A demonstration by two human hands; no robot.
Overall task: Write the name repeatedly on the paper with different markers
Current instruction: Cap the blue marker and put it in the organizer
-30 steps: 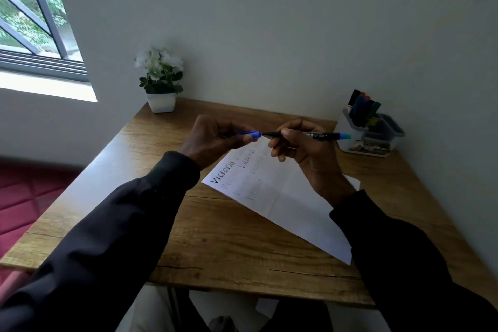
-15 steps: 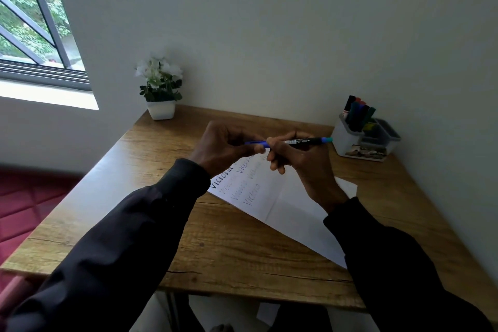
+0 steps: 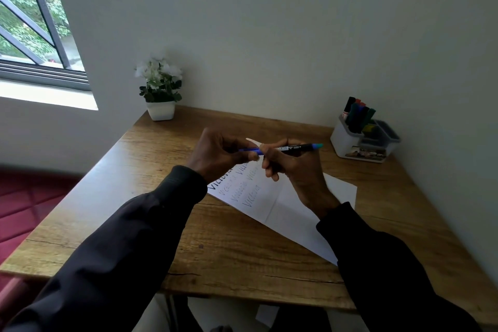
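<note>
- A white desk organiser (image 3: 350,147) stands at the far right corner of the wooden table (image 3: 229,248), against the wall. Its tall rear compartment holds several capped markers (image 3: 359,116) upright: black, red, dark blue and green caps are distinguishable. A lower grey front compartment holds small items too indistinct to identify.
- A white pot (image 3: 161,110) with white flowers stands at the far left corner of the table.
- The marker (image 3: 292,148) has a black barrel with a white label, a turquoise end plug pointing right, and a blue cap (image 3: 249,150) at its left end.
- The paper (image 3: 285,213) lies flat at the table's centre, angled toward the right edge. The name is written on it several times in differing inks.
- The marker is held level above the far end of the paper, between both hands.
- The right hand (image 3: 291,170) grips the barrel; the left hand (image 3: 221,155) pinches the blue cap.
</note>
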